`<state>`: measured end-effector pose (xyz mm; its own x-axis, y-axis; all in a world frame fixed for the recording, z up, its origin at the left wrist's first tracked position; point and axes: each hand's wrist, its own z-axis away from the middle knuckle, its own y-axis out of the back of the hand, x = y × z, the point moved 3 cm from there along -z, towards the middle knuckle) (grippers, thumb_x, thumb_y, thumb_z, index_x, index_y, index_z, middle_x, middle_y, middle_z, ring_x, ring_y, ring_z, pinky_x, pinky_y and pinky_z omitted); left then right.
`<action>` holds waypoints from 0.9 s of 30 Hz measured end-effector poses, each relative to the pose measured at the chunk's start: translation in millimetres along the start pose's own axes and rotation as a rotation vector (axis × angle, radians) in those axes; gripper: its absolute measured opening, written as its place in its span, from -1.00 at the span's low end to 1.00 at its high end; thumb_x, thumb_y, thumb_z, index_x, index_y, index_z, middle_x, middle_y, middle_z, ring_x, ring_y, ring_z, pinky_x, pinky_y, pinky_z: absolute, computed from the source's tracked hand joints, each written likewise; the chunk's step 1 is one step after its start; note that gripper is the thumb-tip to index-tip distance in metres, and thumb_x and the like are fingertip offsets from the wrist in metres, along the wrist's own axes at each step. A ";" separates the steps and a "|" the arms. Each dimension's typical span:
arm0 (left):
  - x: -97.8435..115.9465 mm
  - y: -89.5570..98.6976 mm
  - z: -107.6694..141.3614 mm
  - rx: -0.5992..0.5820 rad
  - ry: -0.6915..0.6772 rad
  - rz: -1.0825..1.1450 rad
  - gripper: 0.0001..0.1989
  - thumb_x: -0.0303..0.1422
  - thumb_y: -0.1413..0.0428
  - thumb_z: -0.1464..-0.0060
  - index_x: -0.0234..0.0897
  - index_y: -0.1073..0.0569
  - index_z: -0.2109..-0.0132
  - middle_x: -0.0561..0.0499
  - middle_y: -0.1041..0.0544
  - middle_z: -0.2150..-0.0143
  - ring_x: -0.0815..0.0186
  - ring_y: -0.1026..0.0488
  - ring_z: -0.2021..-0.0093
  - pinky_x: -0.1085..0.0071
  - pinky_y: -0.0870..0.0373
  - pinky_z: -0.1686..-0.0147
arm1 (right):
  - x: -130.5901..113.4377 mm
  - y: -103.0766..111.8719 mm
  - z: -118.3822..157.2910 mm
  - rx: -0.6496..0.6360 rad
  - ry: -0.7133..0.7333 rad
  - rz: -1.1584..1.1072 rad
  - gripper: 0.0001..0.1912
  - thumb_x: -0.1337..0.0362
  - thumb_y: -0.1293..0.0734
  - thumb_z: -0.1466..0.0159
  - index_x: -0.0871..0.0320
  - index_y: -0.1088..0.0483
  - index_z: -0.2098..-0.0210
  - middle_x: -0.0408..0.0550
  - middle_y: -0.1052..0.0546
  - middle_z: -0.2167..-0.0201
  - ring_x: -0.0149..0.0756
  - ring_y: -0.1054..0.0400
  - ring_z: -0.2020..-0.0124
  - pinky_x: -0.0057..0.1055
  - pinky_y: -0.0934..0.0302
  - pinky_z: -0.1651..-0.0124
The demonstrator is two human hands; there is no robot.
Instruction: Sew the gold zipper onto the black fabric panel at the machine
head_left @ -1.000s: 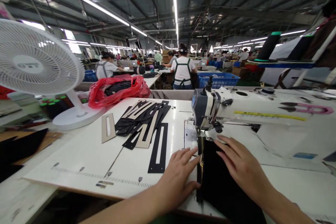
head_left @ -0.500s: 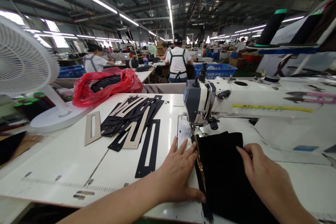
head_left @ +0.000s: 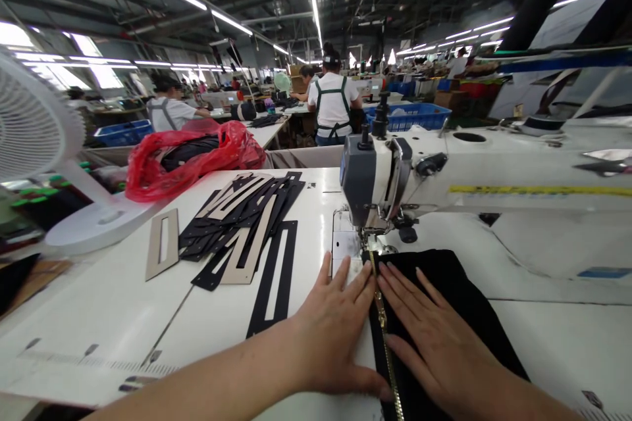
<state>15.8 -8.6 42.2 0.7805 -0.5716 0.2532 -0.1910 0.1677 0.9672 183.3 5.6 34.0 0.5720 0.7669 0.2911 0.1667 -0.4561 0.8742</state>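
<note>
The left hand [head_left: 338, 329] lies flat with its fingers spread wide, along the left edge of a black cloth [head_left: 461, 286]. The right hand [head_left: 429, 339] lies flat on top of the cloth, its long fingers close together and its thumb a bit out. Neither hand is curled around anything. A gold zipper [head_left: 382, 317] on the cloth runs between the two hands, and the fingertips of both are near its top. The far end of the cloth is right by the needle of a white sewing machine [head_left: 419, 168]. To the left, a pile of flat pieces with long holes [head_left: 241, 223] sits on the white table [head_left: 99, 316]. Behind the pile is a red bag [head_left: 237, 145]. Farther off, a person [head_left: 336, 102] is near a blue basket [head_left: 412, 118].
</note>
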 end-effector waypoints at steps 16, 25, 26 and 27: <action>22.5 0.8 19.2 0.322 -0.242 0.284 -0.74 -0.21 -0.06 -0.17 -0.27 -0.44 0.09 -0.04 -0.55 0.16 0.29 -0.46 0.10 0.33 -0.25 -0.05 | 0.5 -24.4 12.0 -0.111 -0.050 -0.232 -0.45 0.31 -0.08 -0.32 0.28 0.05 -0.27 0.08 -0.02 -0.27 -0.17 0.10 -0.27 -0.04 -0.02 -0.21; 7.7 7.1 1.7 0.018 -0.015 0.028 -0.10 0.19 0.11 -0.04 -0.45 -0.01 -0.28 -0.27 0.03 -0.32 -0.08 0.20 -0.31 -0.08 0.47 -0.23 | 22.9 -44.3 -8.3 -0.107 -0.070 -0.233 -0.45 0.17 -0.08 -0.34 0.24 0.03 -0.27 0.05 -0.04 -0.26 -0.16 0.08 -0.27 -0.01 0.02 -0.22; 6.9 7.5 0.7 0.003 -0.010 0.041 -0.08 0.20 0.10 -0.02 -0.43 0.00 -0.29 -0.26 0.04 -0.32 -0.10 0.21 -0.31 -0.10 0.48 -0.23 | 29.1 -48.7 -9.5 -0.117 -0.094 -0.221 -0.44 0.13 -0.07 -0.34 0.24 0.01 -0.26 0.05 -0.05 -0.26 -0.16 0.07 -0.26 -0.01 0.03 -0.22; 5.7 7.4 0.3 -0.010 -0.008 0.057 -0.06 0.21 0.08 0.01 -0.41 0.02 -0.30 -0.25 0.07 -0.33 -0.11 0.23 -0.31 -0.12 0.48 -0.22 | 36.0 -51.6 -10.0 -0.121 -0.128 -0.204 -0.45 0.10 -0.06 -0.34 0.25 -0.03 -0.25 0.07 -0.08 -0.25 -0.15 0.06 -0.26 0.01 0.03 -0.21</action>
<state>18.7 -10.8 50.8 0.7637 -0.5673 0.3079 -0.2292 0.2077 0.9510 187.3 61.3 3.2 0.6348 0.7704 0.0594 0.1960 -0.2350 0.9520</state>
